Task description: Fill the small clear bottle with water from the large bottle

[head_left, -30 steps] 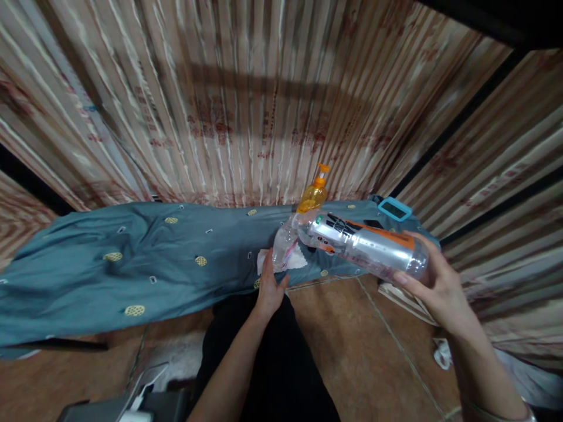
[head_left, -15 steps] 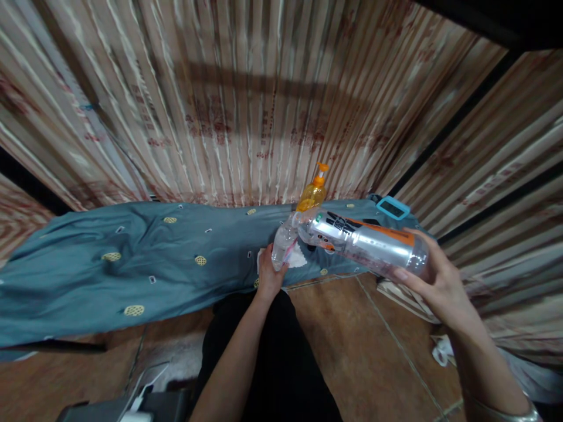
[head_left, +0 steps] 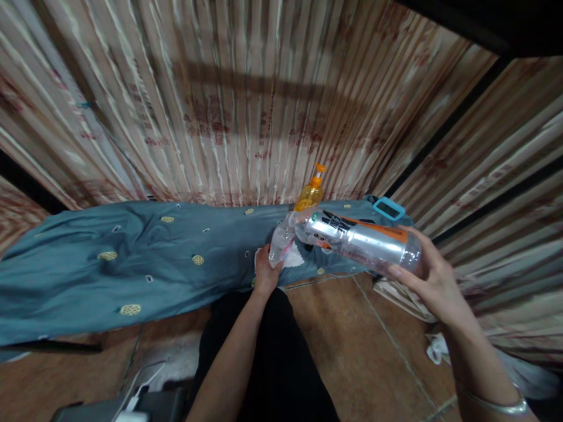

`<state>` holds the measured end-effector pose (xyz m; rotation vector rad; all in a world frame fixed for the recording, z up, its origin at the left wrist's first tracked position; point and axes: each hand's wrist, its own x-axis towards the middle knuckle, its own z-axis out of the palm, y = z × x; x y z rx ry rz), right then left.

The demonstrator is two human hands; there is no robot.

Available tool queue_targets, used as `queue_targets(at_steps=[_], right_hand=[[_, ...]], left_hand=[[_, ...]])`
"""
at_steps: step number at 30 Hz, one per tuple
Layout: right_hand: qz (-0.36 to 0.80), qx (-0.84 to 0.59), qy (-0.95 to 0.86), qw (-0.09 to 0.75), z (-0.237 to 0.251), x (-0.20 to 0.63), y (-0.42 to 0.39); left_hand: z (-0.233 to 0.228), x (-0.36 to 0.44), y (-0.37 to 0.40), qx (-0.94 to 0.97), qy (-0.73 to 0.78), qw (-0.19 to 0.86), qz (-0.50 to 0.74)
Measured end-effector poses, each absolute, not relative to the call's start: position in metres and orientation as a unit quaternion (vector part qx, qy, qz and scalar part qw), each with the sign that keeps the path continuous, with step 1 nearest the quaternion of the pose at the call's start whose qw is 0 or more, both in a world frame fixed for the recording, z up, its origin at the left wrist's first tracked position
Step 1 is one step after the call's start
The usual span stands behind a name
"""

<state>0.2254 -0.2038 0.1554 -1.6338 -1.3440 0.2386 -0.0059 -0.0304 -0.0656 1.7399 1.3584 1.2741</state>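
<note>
My right hand (head_left: 428, 275) is wrapped round the base of a large clear plastic bottle (head_left: 356, 237) with a silver and orange label. That bottle lies almost level, its neck pointing left. Its mouth meets the top of a small clear plastic bottle (head_left: 280, 241), which my left hand (head_left: 266, 271) grips low on its side. The small bottle leans a little to the right and looks to hold clear liquid. Behind the two necks stands a yellow pump bottle (head_left: 309, 194) with an orange pump top. A white cloth or tissue (head_left: 294, 256) lies beside the small bottle.
A blue-green patterned cloth (head_left: 158, 246) covers the narrow surface before me. At its right end sits a light-blue framed device (head_left: 389, 208). Pleated curtains (head_left: 241, 105) hang behind and to the right. Lower left, a dark box (head_left: 153, 407) carries a white plug and cable.
The whole view has shifted slightly, so things sit a little further left. Both hands keep their hold, and the bottles stay mouth to mouth with hardly any change in tilt.
</note>
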Motion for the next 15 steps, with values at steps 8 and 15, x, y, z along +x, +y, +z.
queue_targets(at_steps=[8, 15], right_hand=[[0.092, -0.666, -0.555, 0.489, 0.1579, 0.2212, -0.2029], [0.084, -0.67, -0.554, 0.486, 0.158, 0.2226, -0.2022]], left_hand=[[-0.0686, -0.0074, -0.0294, 0.656, 0.504, 0.288, 0.482], [-0.069, -0.0085, -0.0294, 0.665, 0.503, 0.286, 0.473]])
